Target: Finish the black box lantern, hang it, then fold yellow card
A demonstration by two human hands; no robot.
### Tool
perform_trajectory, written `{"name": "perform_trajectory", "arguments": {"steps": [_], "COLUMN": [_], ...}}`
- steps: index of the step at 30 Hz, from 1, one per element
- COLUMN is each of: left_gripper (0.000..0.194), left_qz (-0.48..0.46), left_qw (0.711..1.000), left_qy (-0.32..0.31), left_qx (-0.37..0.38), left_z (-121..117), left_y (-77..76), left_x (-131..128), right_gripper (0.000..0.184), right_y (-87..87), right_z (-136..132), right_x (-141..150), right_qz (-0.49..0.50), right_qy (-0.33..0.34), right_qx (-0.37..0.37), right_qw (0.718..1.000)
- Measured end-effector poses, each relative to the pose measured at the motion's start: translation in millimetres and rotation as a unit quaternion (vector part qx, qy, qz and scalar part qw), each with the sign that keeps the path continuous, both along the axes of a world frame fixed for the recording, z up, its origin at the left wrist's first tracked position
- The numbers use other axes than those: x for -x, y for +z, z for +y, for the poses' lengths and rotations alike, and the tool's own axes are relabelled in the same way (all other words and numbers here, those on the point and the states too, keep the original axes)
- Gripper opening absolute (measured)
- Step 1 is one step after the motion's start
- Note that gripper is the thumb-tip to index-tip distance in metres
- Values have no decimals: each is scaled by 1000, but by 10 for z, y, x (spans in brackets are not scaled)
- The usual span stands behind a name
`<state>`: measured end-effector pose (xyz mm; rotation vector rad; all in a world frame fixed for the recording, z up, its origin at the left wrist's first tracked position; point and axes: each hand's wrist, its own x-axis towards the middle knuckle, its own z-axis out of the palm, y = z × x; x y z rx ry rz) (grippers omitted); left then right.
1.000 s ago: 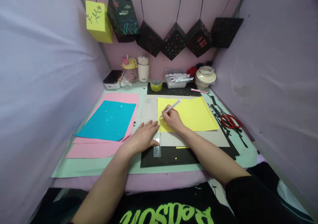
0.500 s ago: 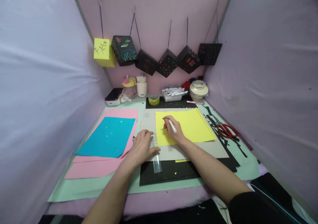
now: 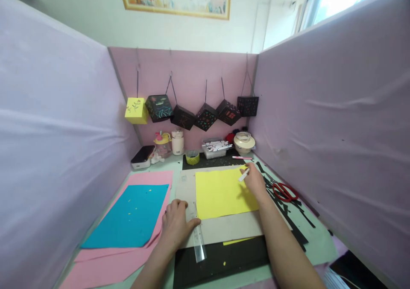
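Note:
A yellow paper sheet (image 3: pixel 221 195) lies on a grey board (image 3: pixel 230 229). My left hand (image 3: pixel 176 223) rests beside the sheet's left edge with its fingers apart. Its thumb lies across a clear ruler (image 3: pixel 199 246), which runs front to back and overhangs onto black paper (image 3: pixel 246 257). My right hand (image 3: pixel 255 181) is at the sheet's far right corner, its fingers closed around a white marker (image 3: pixel 244 175). The marker's lower end points left, toward me. The hand and forearm cover the sheet's right edge, and I cannot tell whether the fingertips touch the paper.
To the left, a blue sheet (image 3: pixel 128 216) lies on pink sheets (image 3: pixel 137 276). Red-handled scissors (image 3: pixel 285 192) sit among black strips (image 3: pixel 285 210) at right. Behind are yellow tape (image 3: pixel 192 157), a box of markers (image 3: pixel 216 147) and a cream pot (image 3: pixel 244 143). Decorated boxes (image 3: pixel 206 117) hang above.
My right hand has moved with the marker from the sheet's left part to its far right corner. The head view has tilted up. My left hand stays at the ruler.

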<state>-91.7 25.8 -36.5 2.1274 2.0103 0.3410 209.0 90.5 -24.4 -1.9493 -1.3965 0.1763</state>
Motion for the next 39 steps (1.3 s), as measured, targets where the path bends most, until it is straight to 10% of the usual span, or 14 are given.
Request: {"name": "perform_trajectory", "arguments": {"steps": [6, 16, 22, 27, 31, 37, 39], "left_gripper": [41, 63, 65, 58, 57, 59, 59], "left_qz": [23, 36, 31, 37, 40, 34, 38], "left_qw": [1000, 999, 999, 999, 999, 999, 999], "left_qy": [-16, 8, 2, -7, -14, -9, 0], "left_qx": [-8, 1, 9, 14, 9, 10, 14], "left_z": [-30, 32, 43, 59, 51, 35, 37], "left_y": [23, 43, 16, 10, 33, 47, 50], "left_x": [-9, 121, 185, 195, 192, 192, 201], "right_gripper": [26, 13, 17, 11, 22, 15, 14], "right_y": [-144, -8, 997, 1746, 1472, 764, 655], "right_z": [-40, 35, 159, 350, 390, 439, 494], "right_x": [-442, -402, -550, 85, 798, 1394, 1442], "right_qz": [-7, 45, -2, -180, -343, -468, -452], "right_qy": [-64, 77, 266, 464, 573, 596, 588], "right_qx": [120, -81, -87, 19, -20, -151, -202], "right_qw": [991, 993, 960, 867, 744, 634, 640]}}
